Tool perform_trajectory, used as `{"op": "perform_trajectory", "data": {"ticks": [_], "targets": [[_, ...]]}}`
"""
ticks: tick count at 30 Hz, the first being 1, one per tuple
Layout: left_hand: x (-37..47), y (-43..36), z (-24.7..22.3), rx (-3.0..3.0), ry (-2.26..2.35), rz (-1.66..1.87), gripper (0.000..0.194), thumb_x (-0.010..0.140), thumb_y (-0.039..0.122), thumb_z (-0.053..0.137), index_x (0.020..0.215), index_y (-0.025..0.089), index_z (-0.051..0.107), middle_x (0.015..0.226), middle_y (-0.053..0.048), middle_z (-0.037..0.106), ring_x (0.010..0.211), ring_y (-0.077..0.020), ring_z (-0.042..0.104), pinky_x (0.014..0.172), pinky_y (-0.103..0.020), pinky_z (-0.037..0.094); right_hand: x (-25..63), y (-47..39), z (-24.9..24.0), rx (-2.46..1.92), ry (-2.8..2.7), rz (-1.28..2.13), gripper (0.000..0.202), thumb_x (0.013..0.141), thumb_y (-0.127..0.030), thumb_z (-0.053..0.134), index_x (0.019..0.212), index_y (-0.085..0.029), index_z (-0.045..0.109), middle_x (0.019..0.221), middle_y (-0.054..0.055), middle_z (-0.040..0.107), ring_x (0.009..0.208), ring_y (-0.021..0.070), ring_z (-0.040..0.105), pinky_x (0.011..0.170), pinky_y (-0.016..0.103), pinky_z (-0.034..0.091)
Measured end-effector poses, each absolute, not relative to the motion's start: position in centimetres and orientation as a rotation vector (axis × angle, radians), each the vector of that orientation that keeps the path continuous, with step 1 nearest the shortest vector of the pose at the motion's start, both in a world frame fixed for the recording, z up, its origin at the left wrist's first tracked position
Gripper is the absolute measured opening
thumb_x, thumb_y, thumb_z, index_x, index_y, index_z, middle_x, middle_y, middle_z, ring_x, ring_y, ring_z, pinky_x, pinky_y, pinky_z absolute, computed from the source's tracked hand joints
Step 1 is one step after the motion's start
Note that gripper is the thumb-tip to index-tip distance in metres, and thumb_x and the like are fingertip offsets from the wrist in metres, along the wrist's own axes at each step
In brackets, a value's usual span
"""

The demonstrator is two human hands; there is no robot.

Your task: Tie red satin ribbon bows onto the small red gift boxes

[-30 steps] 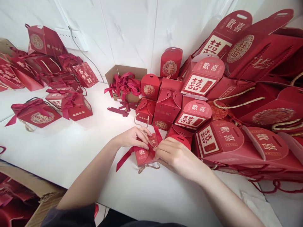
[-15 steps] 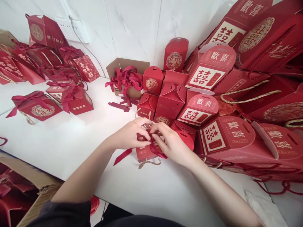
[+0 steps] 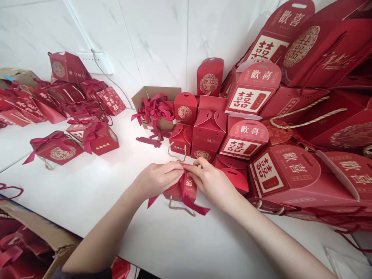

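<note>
A small red gift box [image 3: 174, 192] with gold rope handles rests on the white table in front of me. Dark red ribbon [image 3: 187, 197] lies over its top, one tail hanging toward the lower right. My left hand [image 3: 162, 178] pinches the ribbon at the top of the box from the left. On the right, my right hand [image 3: 207, 176] is closed at the same spot, its fingertips close to those of the left. The fingers hide the spot where the ribbon comes together.
An open cardboard box [image 3: 167, 93] of ribbons stands behind, with red tags [image 3: 149, 141] before it. Stacked red boxes [image 3: 247, 135] fill the right. Ribboned boxes [image 3: 58, 149] sit at the left. A carton [image 3: 43, 228] is at the lower left.
The view has shifted slightly. My left fingers have closed together over the box top, and the right-hand ribbon tail now hangs longer across the front of the box.
</note>
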State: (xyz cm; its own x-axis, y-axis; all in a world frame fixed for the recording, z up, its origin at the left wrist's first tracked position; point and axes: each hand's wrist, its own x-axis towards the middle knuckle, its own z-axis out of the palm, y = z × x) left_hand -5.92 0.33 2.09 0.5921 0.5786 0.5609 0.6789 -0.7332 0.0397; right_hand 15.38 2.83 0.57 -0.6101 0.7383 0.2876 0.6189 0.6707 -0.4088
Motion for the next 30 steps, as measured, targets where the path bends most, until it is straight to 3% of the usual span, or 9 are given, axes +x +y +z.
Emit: {"op": "perform_trajectory", "data": {"ticks": [5,11,14,18,22,27,30], "targets": [[-6.6,1.5,0.1,-2.483,-0.957,-1.0,0.01,0.086,0.014,0.066,0.093,0.021,0.066,0.092,0.002,0.075,0.077,-0.0081,0.072,0.07,-0.016,0.057,15.2,4.6,1.6,-0.86,-2.382,0.642,0.019,0.097,-0.018,0.056,0.099,-0.021,0.075,0.09,0.003,0.064,0.076,0.014,0.063,0.068,0.024,0.049],[-6.8,1.5,-0.5,-2.529,-1.016,-1.065,0.011,0.084,0.014,0.069,0.091,0.023,0.065,0.088,0.005,0.076,0.071,-0.0066,0.072,0.063,-0.014,0.056,15.2,5.7,2.0,-0.783,-2.325,0.817,0.013,0.088,-0.011,0.064,0.089,-0.019,0.074,0.082,0.001,0.066,0.072,0.0131,0.061,0.066,0.023,0.046],[-6.7,1.4,-0.5,-2.556,-1.034,-1.077,0.011,0.085,0.014,0.067,0.09,0.023,0.065,0.087,0.006,0.077,0.072,-0.0069,0.072,0.065,-0.015,0.056,15.0,5.3,1.7,-0.825,-2.385,0.653,0.011,0.087,-0.01,0.061,0.089,-0.018,0.069,0.082,0.002,0.064,0.072,0.015,0.059,0.064,0.025,0.044],[-6.5,1.2,-0.6,-2.546,-1.063,-1.041,0.012,0.084,0.012,0.068,0.089,0.022,0.066,0.086,0.005,0.077,0.072,-0.0072,0.072,0.063,-0.015,0.055,15.0,4.9,1.2,-0.727,-2.432,0.397,0.013,0.086,-0.009,0.054,0.092,-0.017,0.063,0.093,0.006,0.068,0.086,0.0212,0.06,0.081,0.034,0.044],[-6.4,1.1,-0.7,-2.494,-1.015,-1.067,0.011,0.083,0.013,0.07,0.088,0.021,0.067,0.084,0.006,0.077,0.069,-0.0057,0.071,0.062,-0.014,0.054,14.9,5.0,0.9,-0.651,-2.337,0.678,0.023,0.085,-0.005,0.055,0.102,-0.02,0.057,0.101,0.003,0.068,0.094,0.0189,0.061,0.091,0.033,0.044],[-6.4,1.1,-0.8,-2.495,-0.978,-1.079,0.013,0.081,0.013,0.073,0.09,0.021,0.068,0.085,0.005,0.077,0.071,-0.0062,0.072,0.064,-0.014,0.056,15.1,5.0,1.4,-0.825,-2.145,0.691,0.018,0.085,-0.004,0.051,0.09,-0.02,0.055,0.087,0.002,0.064,0.085,0.019,0.06,0.08,0.031,0.046],[-6.3,1.1,-0.8,-2.493,-1.002,-1.089,0.013,0.082,0.013,0.071,0.09,0.022,0.068,0.086,0.006,0.077,0.071,-0.0062,0.072,0.062,-0.015,0.056,15.4,5.1,1.9,-0.825,-2.192,0.729,0.024,0.082,-0.002,0.052,0.096,-0.02,0.056,0.093,0.003,0.065,0.09,0.0207,0.06,0.083,0.033,0.047]]}}
